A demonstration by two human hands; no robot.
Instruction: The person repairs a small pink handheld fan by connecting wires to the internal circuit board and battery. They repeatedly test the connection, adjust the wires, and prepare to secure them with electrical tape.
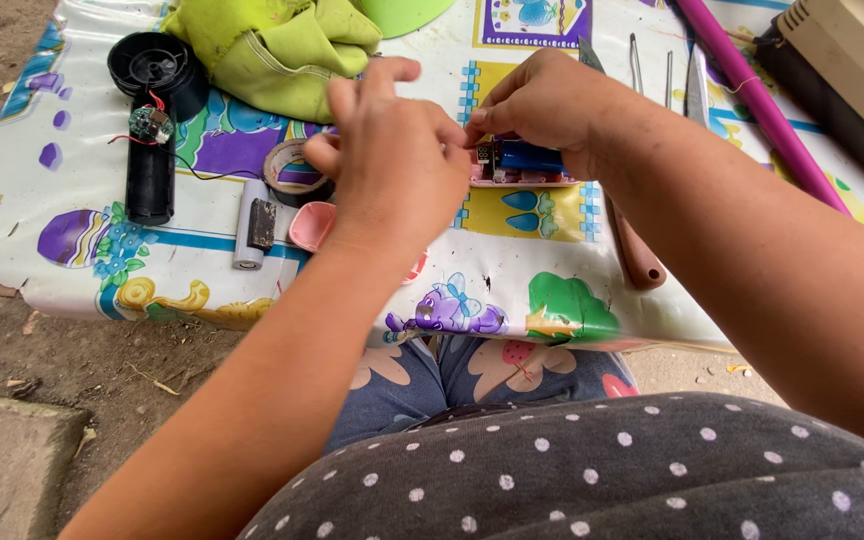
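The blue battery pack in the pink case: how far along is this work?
Done: the black device lies opened, its circuit board out on wires. In hand: left hand and right hand pinch something small over the blue battery pack in the pink case. Left: the case is open; a pink part lies apart.

Blue battery pack (530, 158) lying in pink casing (512, 180).

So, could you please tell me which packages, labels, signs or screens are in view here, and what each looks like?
No screens or signs show.
Beige box: top right corner of the table, long, cream-coloured, partly out of view.
Dark label: on the white cylinder left of the left hand, small, rectangular.
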